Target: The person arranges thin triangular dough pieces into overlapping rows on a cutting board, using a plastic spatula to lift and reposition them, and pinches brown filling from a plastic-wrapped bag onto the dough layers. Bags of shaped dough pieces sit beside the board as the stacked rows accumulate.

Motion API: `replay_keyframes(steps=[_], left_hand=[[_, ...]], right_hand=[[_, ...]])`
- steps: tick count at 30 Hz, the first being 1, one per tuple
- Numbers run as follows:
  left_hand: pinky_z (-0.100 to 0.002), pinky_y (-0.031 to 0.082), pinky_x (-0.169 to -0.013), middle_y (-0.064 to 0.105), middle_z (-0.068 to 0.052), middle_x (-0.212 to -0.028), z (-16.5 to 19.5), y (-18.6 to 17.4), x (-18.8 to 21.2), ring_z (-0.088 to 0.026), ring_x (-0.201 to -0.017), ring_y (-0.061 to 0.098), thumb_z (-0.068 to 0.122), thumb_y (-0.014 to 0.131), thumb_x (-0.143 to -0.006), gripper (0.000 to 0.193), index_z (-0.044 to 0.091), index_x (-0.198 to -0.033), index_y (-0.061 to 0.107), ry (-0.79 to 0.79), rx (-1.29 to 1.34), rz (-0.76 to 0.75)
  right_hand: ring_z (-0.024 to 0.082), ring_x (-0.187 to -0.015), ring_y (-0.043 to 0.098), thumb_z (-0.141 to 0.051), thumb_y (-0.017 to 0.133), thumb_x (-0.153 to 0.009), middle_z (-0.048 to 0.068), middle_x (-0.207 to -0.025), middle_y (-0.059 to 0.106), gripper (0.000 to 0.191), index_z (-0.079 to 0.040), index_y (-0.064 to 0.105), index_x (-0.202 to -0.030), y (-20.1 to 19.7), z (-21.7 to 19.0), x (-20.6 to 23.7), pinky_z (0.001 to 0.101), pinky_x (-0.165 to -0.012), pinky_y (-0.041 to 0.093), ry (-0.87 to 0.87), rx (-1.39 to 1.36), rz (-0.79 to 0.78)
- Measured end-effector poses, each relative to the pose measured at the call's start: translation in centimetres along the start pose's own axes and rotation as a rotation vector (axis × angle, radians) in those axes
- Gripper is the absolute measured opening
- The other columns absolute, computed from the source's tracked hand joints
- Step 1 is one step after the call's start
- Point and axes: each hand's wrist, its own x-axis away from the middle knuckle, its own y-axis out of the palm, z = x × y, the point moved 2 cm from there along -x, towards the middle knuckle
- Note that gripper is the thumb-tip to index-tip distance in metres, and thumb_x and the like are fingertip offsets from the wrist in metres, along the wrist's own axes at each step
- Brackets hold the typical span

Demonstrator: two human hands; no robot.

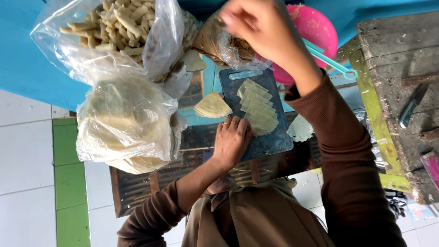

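Observation:
My left hand point(231, 137) lies flat, fingers apart, on the near end of a row of overlapping pale triangular wrappers point(256, 105). The row sits on a dark blue cutting board point(272, 142). My right hand point(258, 23), blurred, reaches far out into a clear plastic bag of brownish filling point(215, 39) beside a pink bowl point(318, 27). Its fingers look bunched, but I cannot make out whether they hold anything. A small stack of folded wrappers point(211, 106) lies left of the board, and a loose wrapper piece point(299, 129) lies right of it.
Two big clear bags stand at left: one of pale rolled sticks point(114, 23), one of round wrapper sheets point(123, 123). A teal utensil point(329, 59) sticks out of the pink bowl. A knife point(411, 107) lies on a rough wooden bench point(388, 41) at right. White and green tiles lie below.

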Motion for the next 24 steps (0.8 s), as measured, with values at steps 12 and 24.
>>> replay_keyframes(steps=[12,24], left_hand=[[-0.04,0.048,-0.078,0.068,-0.002,-0.079,0.3,-1.1,-0.1,-0.024,-0.082,0.066,0.019,0.074,-0.092,0.02,0.011,-0.102,0.059,0.023,0.114,0.071],[-0.04,0.048,-0.079,0.065,-0.002,-0.085,0.5,-1.5,0.0,-0.025,-0.086,0.065,0.017,0.075,-0.09,0.032,0.009,-0.115,0.057,0.023,0.127,0.054]], right_hand=[[0.032,-0.078,0.072,-0.015,0.078,-0.088,0.01,-0.084,0.073,0.022,-0.009,0.067,-0.106,0.9,2.0,6.9,0.0428,-0.066,0.054,0.09,0.612,0.012],[0.032,-0.076,0.073,-0.009,0.078,-0.088,0.011,-0.084,0.075,0.025,-0.008,0.067,-0.11,0.8,2.1,6.8,0.0433,-0.062,0.053,0.327,0.576,-0.048]])
